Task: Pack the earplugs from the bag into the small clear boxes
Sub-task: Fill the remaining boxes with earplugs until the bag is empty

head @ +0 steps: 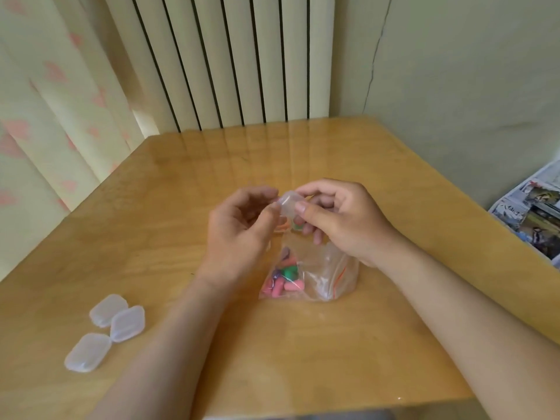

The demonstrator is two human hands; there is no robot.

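Earplugs (pixel 283 280) in bag (pixel 318 277), box (pixel 288 204) pinched btw L hand (pixel 239 234), R hand (pixel 342 216), contents unclear

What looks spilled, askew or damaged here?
Nothing spilled: coloured foam earplugs sit inside the clear plastic zip bag, three small clear plastic boxes lie grouped at left. A crack-like line runs down the right wall.
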